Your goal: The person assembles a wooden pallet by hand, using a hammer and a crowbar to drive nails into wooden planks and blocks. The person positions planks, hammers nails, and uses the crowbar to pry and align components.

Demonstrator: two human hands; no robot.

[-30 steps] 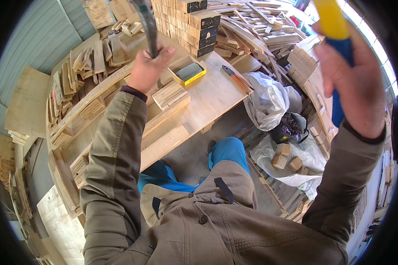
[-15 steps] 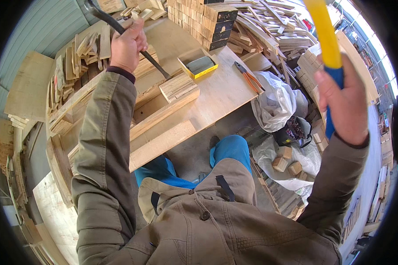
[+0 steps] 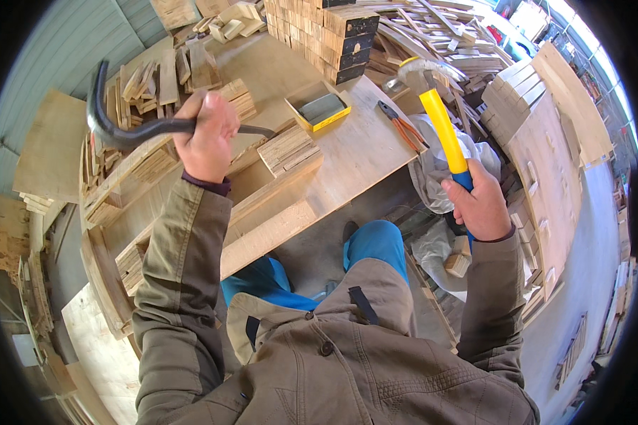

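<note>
Pry bar [image 3: 149,130], clamped mid-shaft in the left hand [image 3: 207,138], juts its hook [image 3: 95,106] left; well apart, the right hand [image 3: 482,203] grips the hammer [image 3: 444,131] low, seemingly for reach.

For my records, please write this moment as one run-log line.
left hand: gripping black hooked pry bar | right hand: gripping yellow-and-blue-handled hammer | on wooden table: orange-handled pliers, yellow box

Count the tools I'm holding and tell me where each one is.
2: the bent black pry bar in your left hand, and the yellow-and-blue-handled hammer in your right hand. The orange-handled pliers lie unheld on the tabletop.
</note>
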